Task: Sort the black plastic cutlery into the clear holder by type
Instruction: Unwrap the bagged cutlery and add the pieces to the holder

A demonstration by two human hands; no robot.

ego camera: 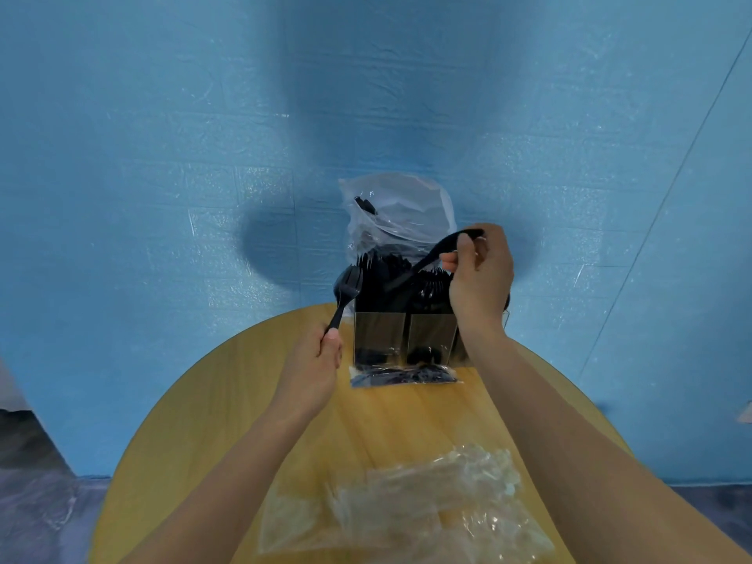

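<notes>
A fork [347, 286] is pinched at its handle end by the left hand [315, 366]; a second utensil [431, 256] is clamped in the right hand [480, 274]. Both are judged light, stiff and slippery.

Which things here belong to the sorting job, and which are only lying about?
Job: fork in left hand; black utensil in right hand; holder; wrapped cutlery pack.
Lying about: clear bag behind holder; empty wrappers; table.
</notes>
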